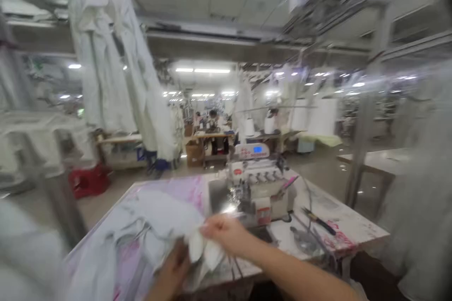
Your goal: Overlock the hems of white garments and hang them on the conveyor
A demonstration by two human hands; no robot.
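White fabric (169,209) lies spread and rumpled over the left side of the sewing table, its near edge gathered between my hands. My right hand (226,233) is closed in a pinch on a bunched part of it, just in front of the sewing machine (263,183). Lower and to the left, my left hand (174,263) is closed on the same fabric, blurred and partly hidden by the cloth. Loose folds hang between the hands. The machine, which looks like an overlock, has a lit blue display and a metal plate on its left.
On the table's right lie black-handled snips (319,221) and a small clear dish (305,240). White garments (106,56) hang at upper left. A red stool-like object (90,181) stands on the floor. A metal post (363,141) rises at right; people sit farther back.
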